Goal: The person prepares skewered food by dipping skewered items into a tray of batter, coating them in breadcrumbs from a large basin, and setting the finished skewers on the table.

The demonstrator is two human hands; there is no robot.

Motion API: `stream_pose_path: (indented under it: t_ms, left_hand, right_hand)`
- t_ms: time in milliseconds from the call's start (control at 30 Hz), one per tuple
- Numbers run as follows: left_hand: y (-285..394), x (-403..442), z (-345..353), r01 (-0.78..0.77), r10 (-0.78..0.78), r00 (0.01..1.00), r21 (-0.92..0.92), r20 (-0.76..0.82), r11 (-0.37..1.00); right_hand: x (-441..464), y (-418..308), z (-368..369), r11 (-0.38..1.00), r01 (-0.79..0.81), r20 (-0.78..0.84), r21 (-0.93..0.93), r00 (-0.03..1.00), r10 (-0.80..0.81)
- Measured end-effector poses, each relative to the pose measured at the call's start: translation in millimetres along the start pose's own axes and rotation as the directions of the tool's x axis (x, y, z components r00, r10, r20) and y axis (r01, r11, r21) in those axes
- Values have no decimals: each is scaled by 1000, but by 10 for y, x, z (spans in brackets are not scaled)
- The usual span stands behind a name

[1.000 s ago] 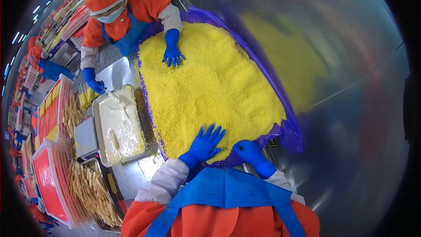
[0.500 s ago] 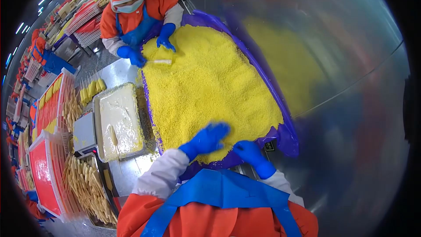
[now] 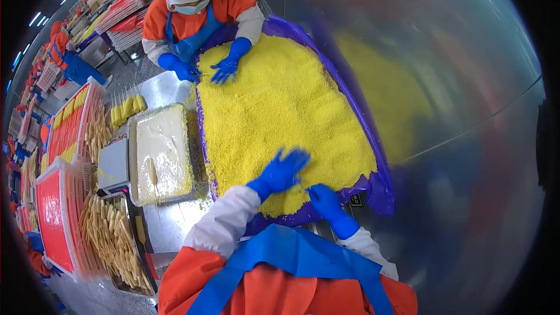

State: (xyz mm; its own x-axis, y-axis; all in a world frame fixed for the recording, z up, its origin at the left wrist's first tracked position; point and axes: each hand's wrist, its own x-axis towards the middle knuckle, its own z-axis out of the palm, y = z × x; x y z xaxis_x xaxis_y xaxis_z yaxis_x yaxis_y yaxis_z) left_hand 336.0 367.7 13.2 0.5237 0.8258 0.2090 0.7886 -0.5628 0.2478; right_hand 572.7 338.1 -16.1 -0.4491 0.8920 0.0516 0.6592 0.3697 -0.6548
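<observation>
My left hand point(image 3: 283, 172), in a blue glove, is just over the near part of a wide heap of yellow crumbs point(image 3: 280, 105). Its fingers are spread and somewhat blurred. At the heap's near edge my right hand point(image 3: 325, 201), also gloved in blue, has its fingertips pinched together. They appear to grip the end of a thin stick, of which only a tiny bit shows; whatever is at its other end is hidden by the left hand and the crumbs. Purple plastic sheeting point(image 3: 382, 189) lies under the crumbs and rises around them.
Left of the heap stands a tray of white batter point(image 3: 160, 160) with a skewered piece point(image 3: 153, 172) in it. A metal tray point(image 3: 119, 239) holds many pale skewered pieces. Yellow-coated skewers point(image 3: 127, 109) lie farther back beside stacked racks point(image 3: 58, 219). Opposite, a co-worker point(image 3: 195, 17) handles the crumbs.
My left hand's fingers have spread and lifted slightly, while the right stays pinched near the edge. The co-worker's free hand has opened over the crumbs, and the piece on their stick is now hidden.
</observation>
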Motion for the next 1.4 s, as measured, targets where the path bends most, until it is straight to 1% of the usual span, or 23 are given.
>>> stream_pose_path:
  t_ms: [67, 100, 133, 233, 300, 400, 433, 500, 533, 600, 633, 700, 733, 800, 900, 933, 967, 1067, 1100, 1200, 1267, 1300, 1400]
  left_hand:
    - [-190, 217, -236, 313, -303, 941, 53, -150, 948]
    - [-294, 177, -240, 344, -389, 870, -192, -303, 919]
    - [-408, 66, -252, 320, -499, 758, -428, -420, 846]
    - [-587, -445, -222, 178, -681, 602, -762, -417, 623]
    - [-663, -616, -135, 57, -806, 463, -895, -368, 442]
    - [-592, -607, -24, 43, -850, 431, -933, -305, 357]
    - [-447, -547, -41, 30, -783, 517, -906, -347, 421]
    - [-47, -628, -14, 150, -635, 723, -836, -271, 528]
    - [77, -705, 30, 168, -484, 832, -709, -270, 685]
    - [288, -775, -71, 280, -370, 901, -351, -226, 894]
    - [276, -783, -56, 283, -376, 900, -359, -222, 889]
    - [228, -865, -28, 396, -544, 790, -441, -284, 805]
    - [225, -875, -168, 468, -563, 801, -372, -203, 801]
    - [210, -876, -330, 485, -497, 867, -306, 44, 819]
    - [-24, -787, -87, 436, -413, 898, -180, 153, 882]
    - [-139, -749, -32, 438, -416, 897, -180, 147, 881]
    - [-274, -719, 15, 475, -474, 878, -225, 63, 851]
    - [-516, -623, -218, 482, -604, 771, -436, -201, 760]
    - [-674, -633, -211, 435, -616, 769, -564, -173, 702]
    - [-838, -684, -318, 458, -620, 746, -487, -244, 743]
    - [-789, -692, -414, 478, -632, 717, -452, -295, 753]
    - [-728, -697, -426, 497, -644, 689, -430, -332, 754]
    - [-591, -585, -405, 509, -644, 663, -401, -383, 762]
  right_hand:
    - [-12, -222, -78, 1000, 9, -28, 2, 1000, -9]
    - [-118, -265, -67, 999, 39, -44, 21, 998, -38]
    - [-199, -264, -71, 997, 74, -58, 39, 996, -71]
    - [-221, -116, 78, 994, -59, 19, 93, 998, 58]
    - [-2, -78, 71, 990, -109, -33, 92, 993, 113]
    - [163, -247, -97, 974, -200, -51, 104, 977, 206]
    - [108, -262, -147, 974, -190, -4, 126, 981, 192]
    - [-73, -258, -200, 974, -180, 48, 138, 983, 175]
    - [-222, -217, -172, 974, -168, 57, 152, 985, 161]
    - [-346, -79, -110, 974, -157, 72, 161, 987, 146]
    - [-394, 14, -65, 965, -181, 73, 188, 983, 170]
    - [-495, 122, -24, 950, -228, 91, 213, 973, 214]
    - [-442, 57, -74, 958, -224, 62, 178, 974, 217]
    - [-409, -51, -155, 964, -221, 32, 146, 975, 218]
    - [-331, -218, -312, 982, -159, -2, 101, 987, 160]
    - [-325, -336, -406, 991, -123, 41, -56, 991, 125]
    - [-319, -420, -469, 974, -76, 92, -212, 991, 98]
    - [-289, -590, -439, 918, 28, 262, -396, 961, 83]
    - [-203, -576, -396, 918, 30, 263, -395, 961, 82]
    - [-3, -580, -281, 916, 79, 171, -393, 985, -12]
    - [-29, -741, -321, 886, -31, 218, -462, 965, 148]
    - [-108, -735, -303, 916, -49, 283, -399, 943, 174]
    - [-78, -493, -130, 957, -54, 281, -286, 950, 138]
